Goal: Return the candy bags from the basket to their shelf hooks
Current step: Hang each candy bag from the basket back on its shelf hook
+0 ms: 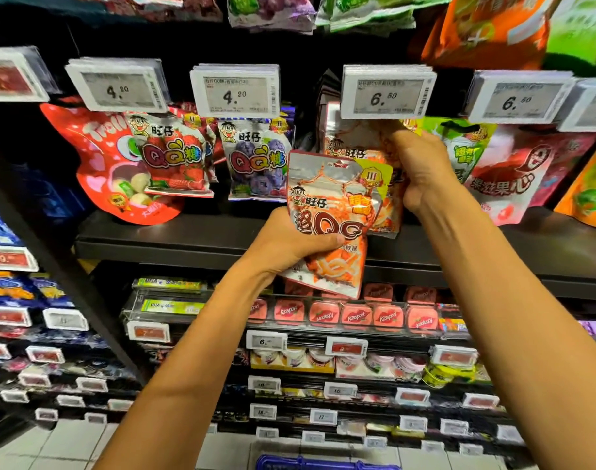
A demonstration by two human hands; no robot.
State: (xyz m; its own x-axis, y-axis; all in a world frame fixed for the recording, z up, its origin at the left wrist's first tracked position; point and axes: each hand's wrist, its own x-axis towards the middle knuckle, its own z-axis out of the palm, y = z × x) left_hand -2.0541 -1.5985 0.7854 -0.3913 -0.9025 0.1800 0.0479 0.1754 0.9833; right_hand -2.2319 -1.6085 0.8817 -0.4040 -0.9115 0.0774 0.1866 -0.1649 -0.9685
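A person is facing a shop's sweet display, both bare arms reaching up. The left hand (289,242) is gripping an orange and silver bag (330,198) round its lower half, thumb lying across the front, holding it upright and slightly tilted in front of the shelf (188,239). The right hand (418,167) is curling its fingers round the top of the hung bags (350,137) of the same orange kind, just under a price tag (386,93) reading 6.50. The held bag is overlapping those hung bags from the front; whether they are touching is unclear. To the left, a grape bag (255,161) and a strawberry bag (174,161) are hanging, with a red bag (103,157) further left. A blue basket (323,464) rim is showing at the bottom edge, well below both hands.
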